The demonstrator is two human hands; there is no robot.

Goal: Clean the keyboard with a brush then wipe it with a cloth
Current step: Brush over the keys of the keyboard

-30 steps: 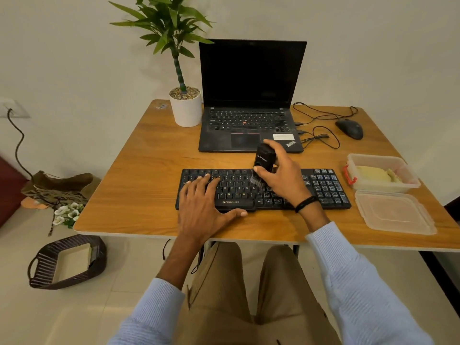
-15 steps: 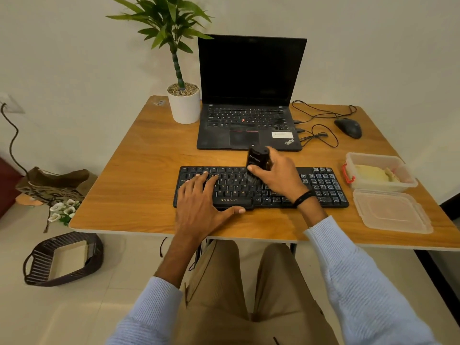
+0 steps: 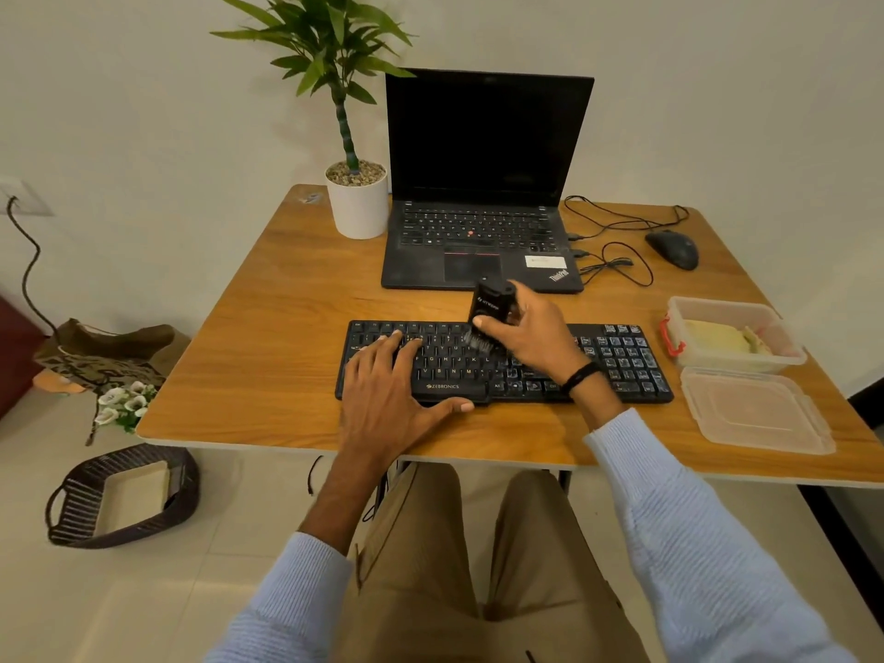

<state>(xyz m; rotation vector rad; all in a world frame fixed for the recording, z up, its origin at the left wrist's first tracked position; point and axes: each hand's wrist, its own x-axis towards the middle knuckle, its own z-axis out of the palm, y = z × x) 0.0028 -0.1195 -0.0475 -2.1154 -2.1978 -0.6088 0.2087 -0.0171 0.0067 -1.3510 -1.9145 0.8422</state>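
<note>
Mid-clean at a wooden table (image 3: 268, 356): grips a stubby black brush (image 3: 490, 306) in the right hand (image 3: 531, 337), thumb and fingers curled round its body, and sets the bristles down on the upper key rows near the middle of a black keyboard (image 3: 626, 363). Braces that keyboard with the left hand (image 3: 382, 390), laid flat and spread over the left-side keys, thumb against the front edge by the space bar. Holds the 2 hands near each other, not touching. Works with the keyboard square to the table's near edge, just in front of an open, dark-screened laptop (image 3: 478, 241). Leaves untouched, at the right, a clear container (image 3: 789, 351) with what looks like the folded yellow cloth (image 3: 712, 336) inside and its lid (image 3: 756, 413) beside it on the table. Judged to be within the brushing stage, with wiping not yet begun. Risks flicking loosened dust onto the laptop directly behind, through strokes aimed away from the body. Risks skipping the left-hand keys, hidden under the bracing palm, unless that hand shifts. Risks popping a keycap through too much downward force on the short bristles, or skidding the keyboard toward the container on a hard sideways stroke once the left hand lifts.
</note>
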